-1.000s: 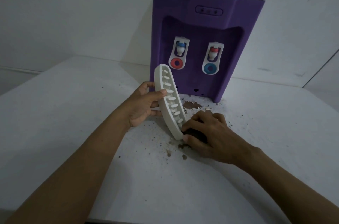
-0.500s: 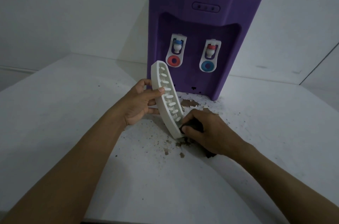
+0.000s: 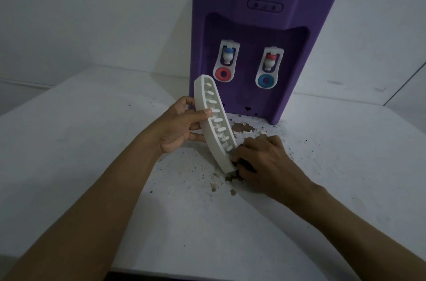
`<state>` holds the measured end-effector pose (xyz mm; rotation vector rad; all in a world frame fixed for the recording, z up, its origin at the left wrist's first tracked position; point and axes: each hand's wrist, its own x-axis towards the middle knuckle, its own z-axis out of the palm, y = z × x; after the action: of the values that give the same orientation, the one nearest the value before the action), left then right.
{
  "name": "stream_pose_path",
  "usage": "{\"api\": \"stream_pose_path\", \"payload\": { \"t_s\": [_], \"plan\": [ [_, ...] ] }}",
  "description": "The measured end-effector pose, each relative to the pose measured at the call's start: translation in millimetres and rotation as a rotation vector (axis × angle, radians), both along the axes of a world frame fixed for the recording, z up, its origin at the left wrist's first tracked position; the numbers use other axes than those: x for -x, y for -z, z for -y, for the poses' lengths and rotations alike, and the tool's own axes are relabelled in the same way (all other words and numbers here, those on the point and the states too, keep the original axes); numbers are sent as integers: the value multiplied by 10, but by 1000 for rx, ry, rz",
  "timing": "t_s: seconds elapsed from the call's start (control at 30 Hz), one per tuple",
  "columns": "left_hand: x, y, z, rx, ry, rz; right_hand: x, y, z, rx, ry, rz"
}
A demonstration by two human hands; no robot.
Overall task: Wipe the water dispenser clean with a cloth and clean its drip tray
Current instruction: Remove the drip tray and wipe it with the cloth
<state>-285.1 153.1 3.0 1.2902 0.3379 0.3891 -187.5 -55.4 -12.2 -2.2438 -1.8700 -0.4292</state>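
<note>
Tray step: L hand grips tray, tilted on edge between the hands; R hand pinches dark cloth at its low end. Next, prob.: rub up along slots.

Two arms show, the left forearm and the right forearm, both bare along the whole length that the frame takes in. The left hand and right hand are bare as well, slim-fingered. The left thumb has a short, trimmed nail. Knuckle ridges mark the right hand's back.
</note>
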Motion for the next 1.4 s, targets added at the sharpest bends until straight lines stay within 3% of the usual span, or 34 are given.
{"api": "stream_pose_path", "payload": {
  "t_s": [0.13, 0.23, 0.37, 0.53, 0.67, 0.77, 0.9, 1.03, 1.13, 1.2, 1.27, 1.4],
  "plan": [
    [15, -9, 4, 16, 7, 28, -35, -110, -30, -34, 101, -547],
    [10, -11, 22, 11, 14, 30, -43, -123, -15, -60, 118, -703],
    [22, -21, 13, -1, 34, 32, -27, -101, -3, 22, 69, -584],
    [20, -30, 13, -13, 48, 13, -18, -59, -16, 32, -45, 61],
    [15, -24, 3, -17, 42, 4, 13, -14, 25, 15, -83, 240],
    [10, -11, -7, -3, 33, 10, -21, -14, 19, 33, -84, 188],
    [16, 13, -23, 16, 29, 4, -121, -61, 82, 79, -64, -86],
    [14, 3, -16, 11, 37, 3, -155, 32, 129, -69, -31, -249],
    [17, -14, 6, 14, 28, -1, -91, 99, 70, -140, -5, -122],
    [12, -21, 16, 6, 28, -12, -15, 132, 17, -119, 9, 49],
    [11, -29, 28, -1, 22, -12, 12, 111, -9, -87, 5, 95],
    [1, -21, 31, -12, 2, 10, -67, -63, -40, 1, -32, -190]
  ]
}}
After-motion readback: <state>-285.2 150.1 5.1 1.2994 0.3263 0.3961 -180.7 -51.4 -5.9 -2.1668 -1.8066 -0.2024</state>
